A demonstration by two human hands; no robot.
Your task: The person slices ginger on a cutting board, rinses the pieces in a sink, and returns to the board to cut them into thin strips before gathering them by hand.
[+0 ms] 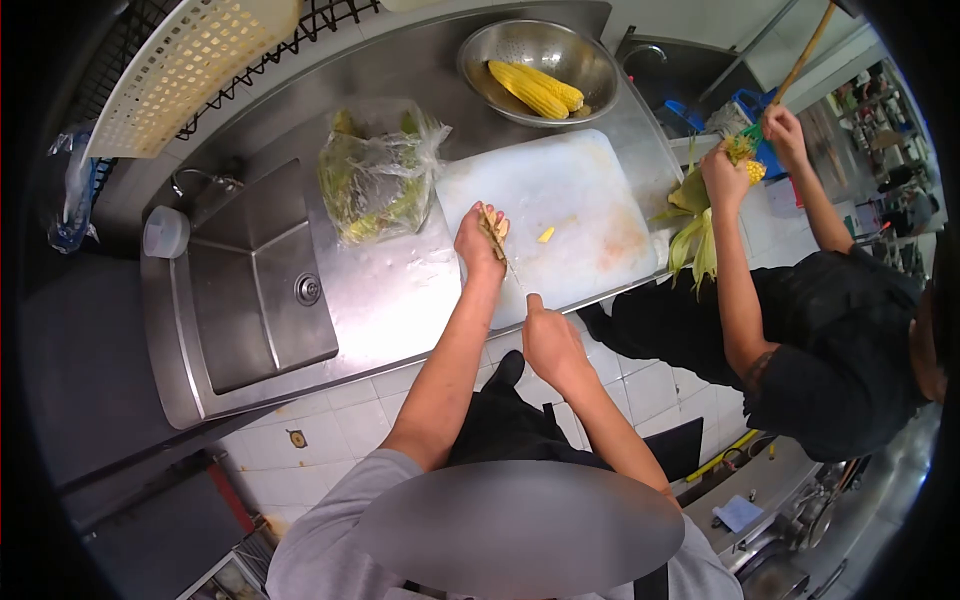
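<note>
My left hand (480,245) is closed around a knobbly, tan-brown piece of ginger root (493,228), held above the left part of a white cutting board (590,180). My right hand (552,345), at the board's front edge, grips a knife; its handle is hidden in my fist. The thin knife blade (516,277) points up and left towards the ginger, and whether it touches cannot be made out. A small yellow piece (546,235) lies on the board, to the right of my left hand.
A clear plastic bag (375,185) of green produce lies left of the board, beside a steel sink (265,300). Behind the board, a metal bowl (480,85) holds corn cobs (535,88). At the right, a co-worker (830,340) husks corn (695,215).
</note>
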